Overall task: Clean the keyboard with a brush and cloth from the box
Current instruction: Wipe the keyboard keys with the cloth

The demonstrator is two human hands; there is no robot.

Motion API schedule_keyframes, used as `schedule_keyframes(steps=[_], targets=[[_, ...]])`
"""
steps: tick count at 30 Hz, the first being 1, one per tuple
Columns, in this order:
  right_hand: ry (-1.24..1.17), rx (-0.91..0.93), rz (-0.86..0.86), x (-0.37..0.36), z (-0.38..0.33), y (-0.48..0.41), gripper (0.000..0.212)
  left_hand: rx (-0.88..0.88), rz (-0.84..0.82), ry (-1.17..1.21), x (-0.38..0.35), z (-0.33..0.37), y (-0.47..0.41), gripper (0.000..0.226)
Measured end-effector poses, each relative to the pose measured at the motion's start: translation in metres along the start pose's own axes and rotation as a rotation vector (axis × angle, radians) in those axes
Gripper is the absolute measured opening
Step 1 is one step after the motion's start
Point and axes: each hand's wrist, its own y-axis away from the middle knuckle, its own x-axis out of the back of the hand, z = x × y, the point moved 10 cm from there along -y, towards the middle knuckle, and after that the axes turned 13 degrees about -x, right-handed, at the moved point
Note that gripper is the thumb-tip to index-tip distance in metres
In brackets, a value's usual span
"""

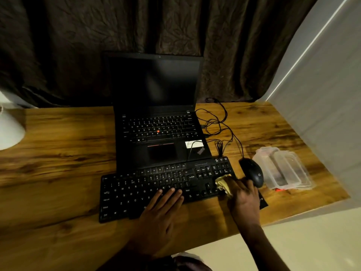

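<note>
Pressing cloth (224, 184) onto keyboard (136, 192): right hand (244, 198); left hand (162, 210) flat.

desk (58, 173): glossy wood | box (283, 169): clear plastic | cloth (223, 182): soft fabric

Black keyboard (136, 192) flat; yellowish cloth (222, 182) on right end.

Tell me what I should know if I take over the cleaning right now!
Left hand: flat on the keyboard's middle keys, fingers straight.
Right hand: grips the cloth on the keyboard's right end, beside the mouse.
Clear box: on the table, right of the mouse. I cannot make out the brush.
Done: cannot tell how much is clean.
Left: probably wipe the keys toward the left.
</note>
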Motion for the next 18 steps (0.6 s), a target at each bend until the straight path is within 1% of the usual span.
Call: schedule_keyframes(steps=[2,5,9,11,13,16,18], targets=[[0.004,-0.05,0.011,0.001,0.016,-0.008,0.053,0.0,0.002,0.003,-0.001,0.0,0.0,0.068],[-0.004,-0.08,0.007,-0.004,0.019,-0.01,0.061,0.007,0.006,0.016,-0.002,-0.001,0.0,0.064],[-0.017,0.027,0.018,-0.004,-0.011,0.006,0.062,0.009,0.024,0.011,0.001,0.0,-0.001,0.064],[-0.004,0.074,0.031,-0.001,-0.015,0.009,0.061,0.008,0.031,0.011,0.003,0.0,-0.001,0.062],[0.01,0.052,0.039,0.001,-0.003,0.004,0.061,0.005,0.028,0.01,0.003,0.0,0.0,0.062],[0.041,-0.034,0.007,-0.005,0.021,-0.007,0.06,0.008,0.015,0.014,0.0,-0.001,0.0,0.063],[0.036,-0.04,-0.002,-0.01,0.02,-0.007,0.058,0.011,0.009,0.011,-0.001,-0.001,0.0,0.063]])
